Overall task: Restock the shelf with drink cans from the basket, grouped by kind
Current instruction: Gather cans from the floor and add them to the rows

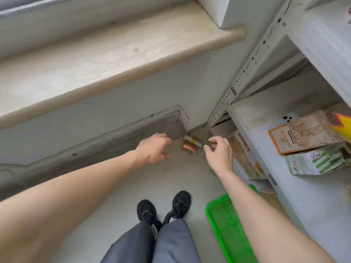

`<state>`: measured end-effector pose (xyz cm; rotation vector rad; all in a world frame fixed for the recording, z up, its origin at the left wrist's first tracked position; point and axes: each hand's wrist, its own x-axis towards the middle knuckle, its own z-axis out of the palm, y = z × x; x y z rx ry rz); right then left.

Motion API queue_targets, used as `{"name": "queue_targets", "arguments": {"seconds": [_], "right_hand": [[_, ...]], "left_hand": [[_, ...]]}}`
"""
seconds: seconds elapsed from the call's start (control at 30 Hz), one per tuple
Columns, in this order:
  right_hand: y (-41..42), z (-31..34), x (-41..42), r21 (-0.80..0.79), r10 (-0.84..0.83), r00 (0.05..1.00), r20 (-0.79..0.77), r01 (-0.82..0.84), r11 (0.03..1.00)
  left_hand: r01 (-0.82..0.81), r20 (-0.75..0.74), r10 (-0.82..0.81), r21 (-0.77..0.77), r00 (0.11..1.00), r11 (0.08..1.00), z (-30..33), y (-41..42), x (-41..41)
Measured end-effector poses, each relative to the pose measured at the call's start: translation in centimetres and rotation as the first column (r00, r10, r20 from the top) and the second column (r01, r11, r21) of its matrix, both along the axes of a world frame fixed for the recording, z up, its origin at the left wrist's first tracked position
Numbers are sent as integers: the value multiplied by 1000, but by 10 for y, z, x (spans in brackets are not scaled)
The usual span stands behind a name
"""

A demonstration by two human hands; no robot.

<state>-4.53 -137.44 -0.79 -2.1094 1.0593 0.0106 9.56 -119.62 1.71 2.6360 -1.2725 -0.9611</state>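
At the bottom of the frame, beside the person's dark shoes (164, 207), the green basket (226, 226) lay on the floor at lower right, partly hidden behind the right forearm; what showed of its mesh bottom held no cans. Further up, in the middle of the picture, both arms were stretched forward: the left hand (152, 149) was spread with loosely bent fingers and held nothing, and the right hand (220, 152) was likewise wide and bare. Between and beyond them, two drink cans lay on their sides on the floor near the wall's corner, an orange can (189, 148) touching a silver-and-yellow can (193, 140) behind it. On the right, the white shelf (313, 186) carried only snack packets (307, 137), with no cans in sight. Restocking appeared barely begun: both cans were yet to be picked up and placed by kind.
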Motion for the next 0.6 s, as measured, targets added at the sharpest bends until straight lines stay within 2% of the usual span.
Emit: {"name": "queue_targets", "arguments": {"seconds": [0.3, 0.43, 0.6], "right_hand": [[-27, -172, 12, 60, -20, 975, -222, 34, 998], [-34, -268, 17, 94, -35, 963, -267, 62, 994], [-38, -382, 35, 95, -25, 955, -294, 56, 994]], "left_hand": [[-37, -110, 45, 75, 993, 996, -179, -33, 13], [-37, -137, 49, 84, 989, 996, -277, -47, 21], [-129, -157, 147, 122, 977, 984, -397, -65, 37]]}}
